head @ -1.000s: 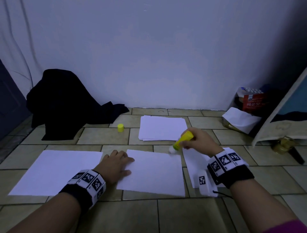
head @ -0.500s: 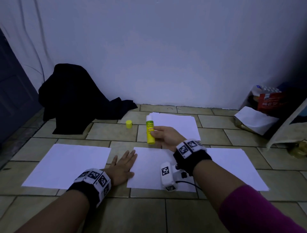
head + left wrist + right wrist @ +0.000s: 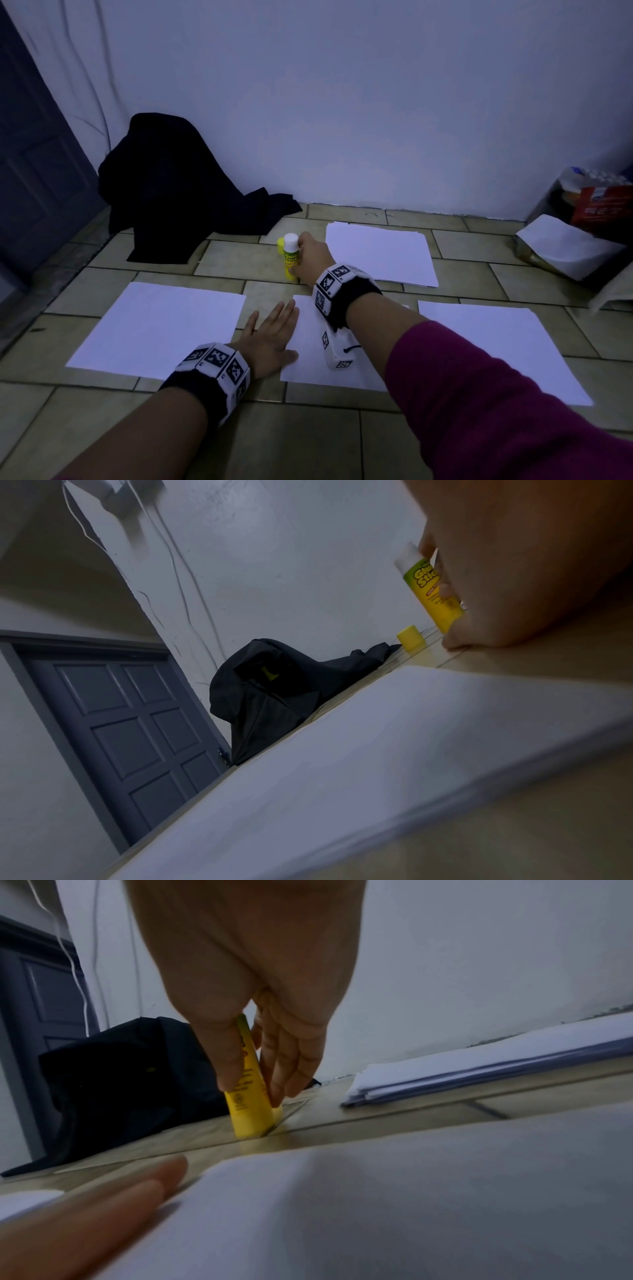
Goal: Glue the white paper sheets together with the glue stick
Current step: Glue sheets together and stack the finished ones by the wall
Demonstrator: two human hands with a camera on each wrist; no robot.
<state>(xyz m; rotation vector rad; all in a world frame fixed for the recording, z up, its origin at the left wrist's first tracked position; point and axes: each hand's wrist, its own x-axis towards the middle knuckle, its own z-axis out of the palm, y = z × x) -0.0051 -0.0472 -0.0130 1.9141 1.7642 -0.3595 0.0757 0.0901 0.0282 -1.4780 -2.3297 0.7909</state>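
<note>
1. Glue stick [image 3: 290, 257], centre of the head view: yellow body, green label band, white top.
2. Loose cap [image 3: 281, 244] just behind it: yellow.
3. Paper sheets [image 3: 161, 325] across the lower half: plain white.
4. Floor tiles [image 3: 113, 260]: beige with dark grout lines.
5. Cloth heap [image 3: 171, 185], upper left: black.
6. Door [image 3: 30, 164], far left: dark blue-grey, panelled.
7. Wall [image 3: 342, 102]: white.
8. Wristbands [image 3: 219, 363]: black, with black-and-white square marker patterns.
9. Sleeve [image 3: 513, 411], lower right: magenta.

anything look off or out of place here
Mainly the glue stick: the right hand stands it upright on the tiled floor with its white tip bare, while its yellow cap sits loose beside it. The left hand rests flat at the middle sheet. Nothing looks spilled or torn.
</note>
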